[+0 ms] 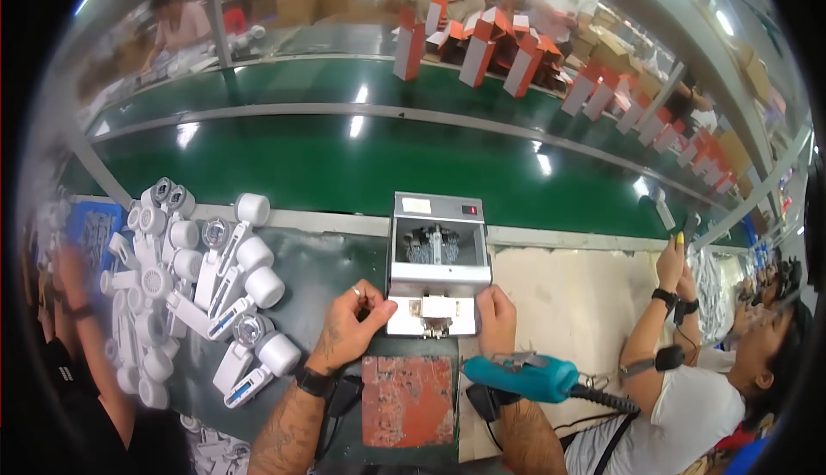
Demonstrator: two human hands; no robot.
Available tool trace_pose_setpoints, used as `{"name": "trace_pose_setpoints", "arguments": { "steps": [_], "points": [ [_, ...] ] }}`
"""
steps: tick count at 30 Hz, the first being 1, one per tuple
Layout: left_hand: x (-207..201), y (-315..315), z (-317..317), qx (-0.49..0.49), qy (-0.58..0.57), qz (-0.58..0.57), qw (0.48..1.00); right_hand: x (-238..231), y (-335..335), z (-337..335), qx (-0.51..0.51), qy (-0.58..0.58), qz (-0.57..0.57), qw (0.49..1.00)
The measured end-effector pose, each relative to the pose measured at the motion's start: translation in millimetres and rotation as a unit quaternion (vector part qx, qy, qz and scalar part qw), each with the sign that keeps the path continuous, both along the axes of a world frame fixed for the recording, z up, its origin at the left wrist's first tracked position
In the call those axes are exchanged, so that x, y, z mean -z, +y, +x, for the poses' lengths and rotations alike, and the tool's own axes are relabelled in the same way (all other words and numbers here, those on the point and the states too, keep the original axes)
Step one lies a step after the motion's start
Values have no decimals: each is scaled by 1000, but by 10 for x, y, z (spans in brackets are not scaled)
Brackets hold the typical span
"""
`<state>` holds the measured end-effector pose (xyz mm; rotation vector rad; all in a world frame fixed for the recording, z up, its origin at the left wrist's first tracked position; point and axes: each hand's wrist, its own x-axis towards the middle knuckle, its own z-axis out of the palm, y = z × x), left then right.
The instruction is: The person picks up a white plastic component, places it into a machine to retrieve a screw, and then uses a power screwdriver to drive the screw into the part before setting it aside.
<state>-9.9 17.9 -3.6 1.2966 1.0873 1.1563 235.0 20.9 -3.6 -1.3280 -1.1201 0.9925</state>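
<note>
A silver screw feeder (440, 279) stands upright in front of me, with loose small screws (422, 249) in its open bin. A bright metal ledge with a small mechanism juts from its front. My left hand (348, 324) is closed at the left side of that ledge, thumb against its edge and fingers curled. My right hand (496, 318) grips the ledge's right side with bent fingers, some hidden. A teal electric screwdriver (520, 375) with a coiled black cord hangs over my right forearm. Below the feeder lies a worn red mat (408, 402).
White handheld fans (232, 303) are heaped left of me. Beyond the bench runs a green conveyor (292, 165), with orange-and-white boxes (476, 53) across it. Co-workers sit close on both sides; one at right raises their hands (674, 264). Cardboard (551, 303) covers the right bench.
</note>
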Motion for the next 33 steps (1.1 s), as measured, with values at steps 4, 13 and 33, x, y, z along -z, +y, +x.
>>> {"name": "trace_pose_setpoints", "arguments": {
  "steps": [4,13,33],
  "points": [
    [36,23,-29,-10,25,0,1000,-11,-10,-53,5,-8,-2,1000],
    [-212,108,-84,8,126,28,992,43,-43,-18,21,-9,-48,999],
    [4,53,-40,-6,91,39,995,118,19,-14,0,-12,-13,1000]
  ]
}}
